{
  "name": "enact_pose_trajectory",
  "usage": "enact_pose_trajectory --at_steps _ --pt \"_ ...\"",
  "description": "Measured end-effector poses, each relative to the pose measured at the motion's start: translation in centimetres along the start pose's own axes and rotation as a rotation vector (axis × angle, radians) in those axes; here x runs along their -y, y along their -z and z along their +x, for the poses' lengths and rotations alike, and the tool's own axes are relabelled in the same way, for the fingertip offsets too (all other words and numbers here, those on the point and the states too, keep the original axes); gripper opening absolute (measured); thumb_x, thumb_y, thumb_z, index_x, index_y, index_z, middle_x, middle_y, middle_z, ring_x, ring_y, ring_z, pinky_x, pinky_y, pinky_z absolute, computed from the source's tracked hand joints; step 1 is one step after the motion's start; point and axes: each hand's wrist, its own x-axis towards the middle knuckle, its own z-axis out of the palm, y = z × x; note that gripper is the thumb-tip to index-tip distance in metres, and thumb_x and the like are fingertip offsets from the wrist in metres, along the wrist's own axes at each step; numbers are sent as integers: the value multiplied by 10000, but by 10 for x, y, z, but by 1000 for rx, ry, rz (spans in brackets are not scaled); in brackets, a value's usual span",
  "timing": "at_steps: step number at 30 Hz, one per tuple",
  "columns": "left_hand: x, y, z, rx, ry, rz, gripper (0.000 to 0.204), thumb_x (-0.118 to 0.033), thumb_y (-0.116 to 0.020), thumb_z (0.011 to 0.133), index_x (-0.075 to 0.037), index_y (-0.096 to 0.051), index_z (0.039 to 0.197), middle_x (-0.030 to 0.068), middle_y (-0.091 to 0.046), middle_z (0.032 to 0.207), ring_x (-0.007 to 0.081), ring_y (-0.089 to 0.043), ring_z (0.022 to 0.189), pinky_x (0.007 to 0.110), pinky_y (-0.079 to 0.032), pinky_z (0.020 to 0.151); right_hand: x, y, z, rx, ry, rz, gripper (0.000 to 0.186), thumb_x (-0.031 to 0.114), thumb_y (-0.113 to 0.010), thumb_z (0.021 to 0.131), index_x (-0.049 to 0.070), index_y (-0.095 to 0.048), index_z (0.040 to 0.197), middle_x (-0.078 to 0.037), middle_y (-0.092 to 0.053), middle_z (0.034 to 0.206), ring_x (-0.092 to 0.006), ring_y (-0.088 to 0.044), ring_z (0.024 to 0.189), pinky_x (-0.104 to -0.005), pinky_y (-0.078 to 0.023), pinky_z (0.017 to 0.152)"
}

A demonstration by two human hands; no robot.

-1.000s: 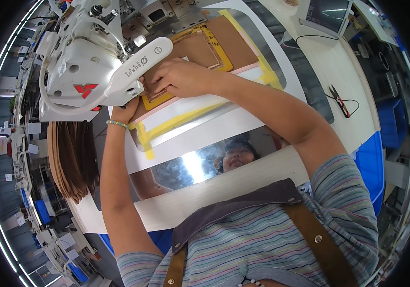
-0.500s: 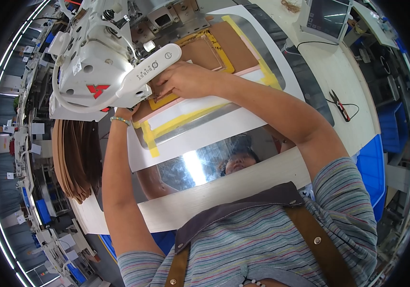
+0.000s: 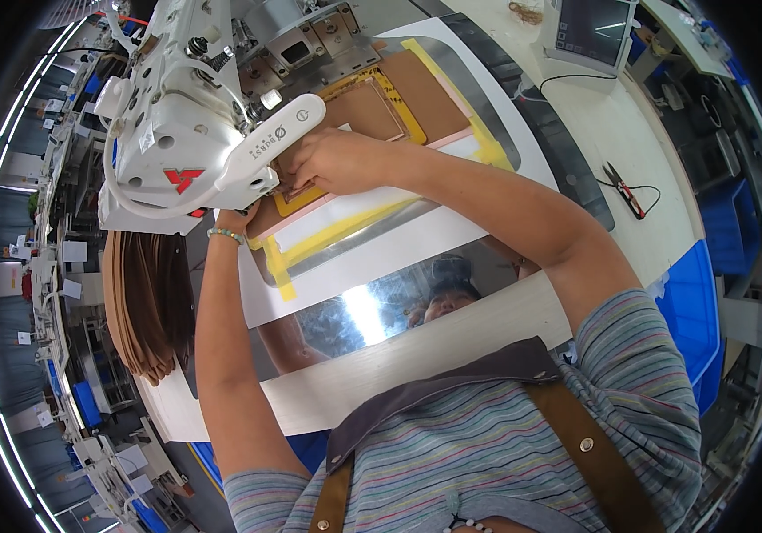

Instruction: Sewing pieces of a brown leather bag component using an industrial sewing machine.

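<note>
Under the head of a white sewing machine (image 3: 172, 133), my right hand (image 3: 337, 162) rests over a brown panel (image 3: 430, 93) with its fingers bent and drawn together. Its fingertips press down beside a yellow frame (image 3: 412, 124) on the panel; anything between them is too small to make out. Only the wrist side of my left hand (image 3: 235, 218) shows, at the panel's near-left corner; the machine head hides its fingers. Yellow tape (image 3: 345, 227) runs along the borders of the white sheet (image 3: 310, 282) around the panel.
A stack of brown pieces (image 3: 146, 302) hangs beside my left forearm. Red-handled snips (image 3: 625, 191) lie on the table at right, below a screen unit (image 3: 590, 35). A blue bin (image 3: 690, 298) stands by my right elbow. A shiny metal plate (image 3: 337, 322) lies nearer me.
The whole view has shifted and tilted slightly. Both hands stay at nearly the same place by the machine head, and the panel keeps its position under it.
</note>
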Motion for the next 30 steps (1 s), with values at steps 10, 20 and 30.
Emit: enact_pose_trajectory --at_steps 10,20,30 --pt "-55 -9 -39 -65 -107 566 359 -17 -677 954 16 -696 1311 190 -756 1291 328 -716 1200 414 -556 1037 -22 -8 14 -49 -37 -215 354 95 -611 925 134 -797 1224 -67 -746 1314 -289 -624 1306 -499 -481 1100" --pt "-117 -6 -96 -171 300 341 235 -52 -647 1021 33 -738 1219 139 -765 1208 176 -698 1142 317 -502 1008 18 16 8 128 -89 -59 332 34 -610 901 76 -776 1185 -99 -739 1325 -319 -615 1295 -473 -467 1158" --pt "-185 -36 -153 -153 0 344 253 -126 -635 1079 -35 -761 1279 117 -731 1397 300 -616 1374 423 -436 1193 28 12 -8 93 7 -10 318 41 -627 866 66 -828 1112 -128 -791 1131 -349 -676 1164 -482 -546 1034"
